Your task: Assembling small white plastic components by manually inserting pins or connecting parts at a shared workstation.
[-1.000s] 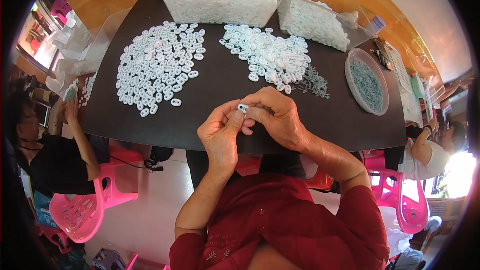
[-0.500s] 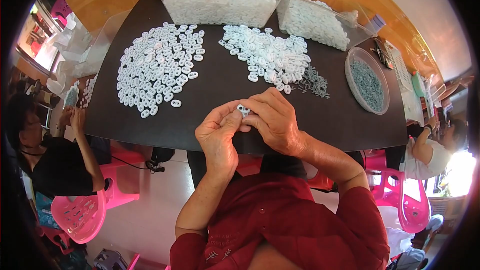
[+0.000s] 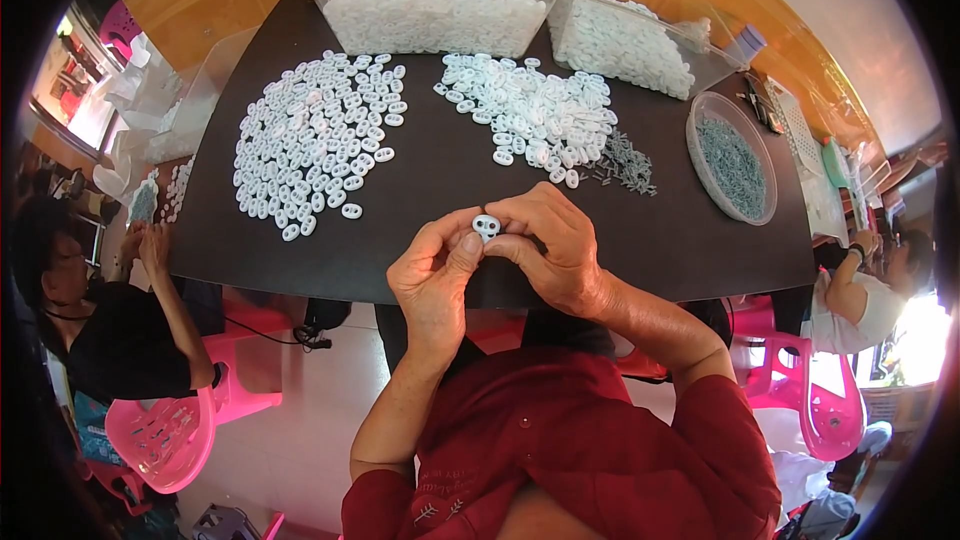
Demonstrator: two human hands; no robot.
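Between my fingertips, above the front part of the table, is a small white two-hole plastic piece (image 3: pixel 487 225). My left hand (image 3: pixel 432 275) pinches it from the left with thumb and fingers. My right hand (image 3: pixel 548 245) grips it from the right, thumb low and fingers over the top. Fingertips hide its lower part. Beyond my left hand spreads a pile of white oval two-hole pieces (image 3: pixel 310 135). Past my right hand lies a second heap of white pieces (image 3: pixel 540 110), with a small scatter of thin grey-blue bits (image 3: pixel 625 162) at its right edge.
Two clear bins (image 3: pixel 435 20) (image 3: pixel 625 45) full of white pieces stand at the back of the dark table (image 3: pixel 300 270). A round tub (image 3: pixel 735 165) of grey-blue bits and pliers (image 3: pixel 765 105) are at right. People sit at left (image 3: pixel 120 310) and right (image 3: pixel 860 290), near pink chairs (image 3: pixel 165 440).
The white piece has turned between my fingers, so its two-hole face now shows more fully. My right fingers have drawn back slightly from its top. The piles look the same.
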